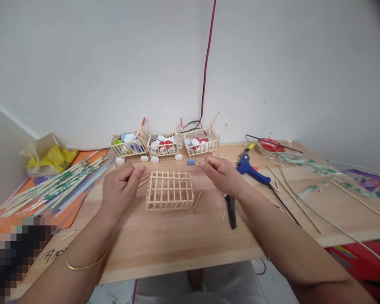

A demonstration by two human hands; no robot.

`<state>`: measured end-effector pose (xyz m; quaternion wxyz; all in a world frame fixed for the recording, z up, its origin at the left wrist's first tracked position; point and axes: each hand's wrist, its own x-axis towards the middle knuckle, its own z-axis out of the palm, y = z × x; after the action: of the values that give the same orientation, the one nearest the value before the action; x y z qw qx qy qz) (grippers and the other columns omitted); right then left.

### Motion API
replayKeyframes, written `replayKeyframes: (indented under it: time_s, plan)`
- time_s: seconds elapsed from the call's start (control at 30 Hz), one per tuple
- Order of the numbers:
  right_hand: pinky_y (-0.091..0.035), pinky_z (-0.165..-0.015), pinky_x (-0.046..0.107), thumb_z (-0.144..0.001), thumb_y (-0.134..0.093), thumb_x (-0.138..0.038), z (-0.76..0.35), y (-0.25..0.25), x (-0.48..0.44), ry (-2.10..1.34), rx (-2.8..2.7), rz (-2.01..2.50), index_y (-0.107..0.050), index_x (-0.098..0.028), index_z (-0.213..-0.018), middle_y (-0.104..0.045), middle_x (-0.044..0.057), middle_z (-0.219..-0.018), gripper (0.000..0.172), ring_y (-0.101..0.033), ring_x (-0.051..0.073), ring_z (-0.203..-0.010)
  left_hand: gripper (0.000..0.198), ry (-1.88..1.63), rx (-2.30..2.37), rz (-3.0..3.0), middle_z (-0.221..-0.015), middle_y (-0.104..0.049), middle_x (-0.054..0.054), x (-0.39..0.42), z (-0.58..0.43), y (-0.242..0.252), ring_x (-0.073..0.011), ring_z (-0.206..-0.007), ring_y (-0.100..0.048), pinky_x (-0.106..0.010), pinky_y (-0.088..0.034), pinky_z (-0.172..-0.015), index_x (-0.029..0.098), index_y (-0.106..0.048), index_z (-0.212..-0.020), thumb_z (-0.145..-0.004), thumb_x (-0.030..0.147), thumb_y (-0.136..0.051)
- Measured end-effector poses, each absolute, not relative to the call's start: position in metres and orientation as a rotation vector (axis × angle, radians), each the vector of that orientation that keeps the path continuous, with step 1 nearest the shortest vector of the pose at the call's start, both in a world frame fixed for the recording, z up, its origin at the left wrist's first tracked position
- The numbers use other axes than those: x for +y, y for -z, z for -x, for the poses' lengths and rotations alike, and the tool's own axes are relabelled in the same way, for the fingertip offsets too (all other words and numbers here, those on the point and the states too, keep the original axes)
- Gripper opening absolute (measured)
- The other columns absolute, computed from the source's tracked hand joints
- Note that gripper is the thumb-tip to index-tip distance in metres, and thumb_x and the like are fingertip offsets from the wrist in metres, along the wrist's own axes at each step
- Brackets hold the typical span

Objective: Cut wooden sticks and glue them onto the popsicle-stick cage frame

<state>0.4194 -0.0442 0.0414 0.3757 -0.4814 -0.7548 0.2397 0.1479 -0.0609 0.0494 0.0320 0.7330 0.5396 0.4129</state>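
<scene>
The right hand's (220, 172) fingers are pinching what appears to be a short stick (197, 164), and a blue cap (191, 161) is sitting at its end, just left of the fingertips. The left hand's (120, 181) fingers are resting curled together, thumb against forefinger; whether they are gripping anything, I cannot tell. Between the two hands' fingers, slightly nearer the body, a stick basket (169, 189) is lying on the table (177, 240), grid facing up. Its bars are looking finished, but no wheels or handle are showing, so those are probably left. Beyond the fingers, three small carts (163, 155) are standing in a row, carrying bottle caps (167, 144); the left and middle ones are showing white wheels (155, 160) and seem furthest along. A glue gun (248, 169) is lying right of the right fingers.
</scene>
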Motion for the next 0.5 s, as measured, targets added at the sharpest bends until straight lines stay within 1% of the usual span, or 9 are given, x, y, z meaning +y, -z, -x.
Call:
replayKeyframes:
  time_s: [0.07,0.13,0.17,0.2,0.23,0.27,0.33,0.4,0.5]
  plan:
    - [-0.027,-0.051,0.023,-0.092,-0.040,-0.046,-0.420,-0.043,-0.044,-0.597,-1.951,1.215,-0.026,-0.021,-0.060,-0.027,-0.005,-0.057,0.043,-0.029,0.009,-0.053,0.042,-1.229,1.616,-2.237,-0.052,-0.036,0.004,-0.059,-0.144,-0.049,-0.0108,-0.051,-0.037,-0.027,-0.032,-0.054,0.019,-0.038,-0.051,-0.089,0.033,-0.048]
    - [-0.028,-0.051,0.023,-0.091,-0.042,-0.046,-0.421,-0.042,-0.043,-0.604,-1.974,1.242,-0.029,-0.021,-0.059,-0.028,-0.006,-0.056,0.043,-0.031,0.009,-0.053,0.034,-1.154,1.484,-2.211,-0.058,-0.045,0.003,-0.054,-0.138,-0.048,-0.0117,-0.058,-0.046,-0.026,-0.038,-0.059,0.019,-0.048,-0.058,-0.086,0.037,-0.054]
    - [-0.029,-0.052,0.023,-0.090,-0.045,-0.047,-0.422,-0.041,-0.042,-0.628,-1.989,1.271,-0.034,-0.020,-0.060,-0.032,-0.006,-0.056,0.042,-0.033,0.009,-0.053,0.024,-1.104,1.381,-2.203,-0.071,-0.055,0.001,-0.052,-0.135,-0.047,-0.0140,-0.069,-0.054,-0.027,-0.044,-0.067,0.019,-0.058,-0.071,-0.082,0.041,-0.060]
    - [-0.032,-0.053,0.023,-0.087,-0.051,-0.048,-0.424,-0.040,-0.042,-0.660,-2.013,1.295,-0.042,-0.019,-0.063,-0.037,-0.005,-0.058,0.038,-0.037,0.009,-0.055,0.030,-1.061,1.257,-2.198,-0.094,-0.061,-0.003,-0.050,-0.131,-0.045,-0.0184,-0.089,-0.058,-0.029,-0.047,-0.078,0.021,-0.062,-0.094,-0.076,0.045,-0.068]
    - [-0.036,-0.057,0.024,-0.083,-0.058,-0.049,-0.425,-0.039,-0.042,-0.696,-2.045,1.304,-0.051,-0.018,-0.072,-0.046,-0.003,-0.064,0.033,-0.044,0.011,-0.060,0.058,-1.003,1.156,-2.196,-0.119,-0.056,-0.007,-0.049,-0.128,-0.044,-0.0236,-0.109,-0.055,-0.034,-0.047,-0.089,0.025,-0.055,-0.119,-0.069,0.048,-0.074]
    - [-0.041,-0.062,0.025,-0.077,-0.066,-0.049,-0.427,-0.037,-0.042,-0.734,-2.088,1.291,-0.057,-0.018,-0.088,-0.055,0.000,-0.076,0.034,-0.051,0.013,-0.069,0.086,-0.920,1.078,-2.202,-0.139,-0.043,-0.010,-0.047,-0.126,-0.042,-0.0282,-0.124,-0.046,-0.039,-0.044,-0.098,0.030,-0.039,-0.137,-0.063,0.049,-0.079]
    - [-0.046,-0.078,0.031,-0.063,-0.079,-0.048,-0.429,-0.034,-0.043,-0.805,-2.182,1.211,-0.047,-0.020,-0.126,-0.057,0.009,-0.114,0.075,-0.056,0.020,-0.095,0.121,-0.740,0.999,-2.221,-0.156,-0.017,-0.012,-0.047,-0.123,-0.039,-0.0338,-0.138,-0.029,-0.049,-0.035,-0.108,0.036,-0.008,-0.149,-0.056,0.049,-0.084]
    - [-0.044,-0.091,0.036,-0.055,-0.084,-0.046,-0.429,-0.031,-0.044,-0.859,-2.259,1.128,-0.025,-0.023,-0.145,-0.041,0.015,-0.139,0.110,-0.050,0.025,-0.115,0.131,-0.606,0.980,-2.250,-0.158,-0.008,-0.013,-0.048,-0.124,-0.036,-0.0360,-0.142,-0.022,-0.054,-0.030,-0.110,0.037,0.004,-0.149,-0.054,0.048,-0.085]
    - [-0.040,-0.101,0.041,-0.051,-0.087,-0.043,-0.426,-0.026,-0.046,-0.894,-2.306,1.082,-0.010,-0.023,-0.150,-0.032,0.017,-0.147,0.126,-0.043,0.029,-0.126,0.132,-0.527,0.989,-2.302,-0.158,-0.007,-0.014,-0.048,-0.126,-0.033,-0.0374,-0.143,-0.018,-0.058,-0.028,-0.110,0.036,0.006,-0.149,-0.055,0.046,-0.085]
